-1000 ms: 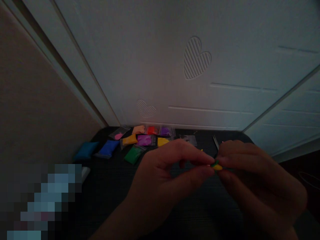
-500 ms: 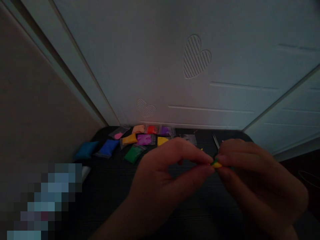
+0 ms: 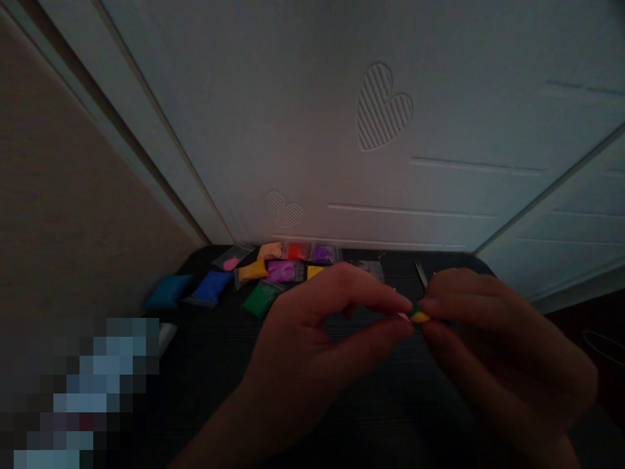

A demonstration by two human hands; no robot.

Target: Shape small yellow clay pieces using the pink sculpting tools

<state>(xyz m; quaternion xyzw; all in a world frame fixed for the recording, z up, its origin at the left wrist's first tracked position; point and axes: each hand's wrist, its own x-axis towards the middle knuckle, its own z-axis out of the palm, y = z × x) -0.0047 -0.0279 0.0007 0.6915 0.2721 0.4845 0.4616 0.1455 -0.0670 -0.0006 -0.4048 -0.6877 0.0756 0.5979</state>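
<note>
A tiny piece of modelling clay [image 3: 420, 316], yellow and green with a bit of pink at its left end, is held up between my two hands over the dark table [image 3: 312, 397]. My left hand [image 3: 317, 332] pinches its left end between thumb and forefinger, with the pink showing between them. From the other side my right hand [image 3: 512, 352] grips the piece with thumb and fingertips. Fingers cover parts of it, so its full shape is hidden. Behind my right hand lies a slim metal tool [image 3: 421, 273], its lower end out of sight.
Small clear bags of coloured clay lie along the back, among them a green bag [image 3: 262, 298], a blue bag [image 3: 211, 288] and a teal bag [image 3: 168, 291]. A white panel [image 3: 312, 130] with embossed hearts rises behind the table. The lower left is pixelated.
The left fingertips have parted slightly and shifted a little left, so pink clay now shows between them. The piece has turned a little and moved slightly left.
</note>
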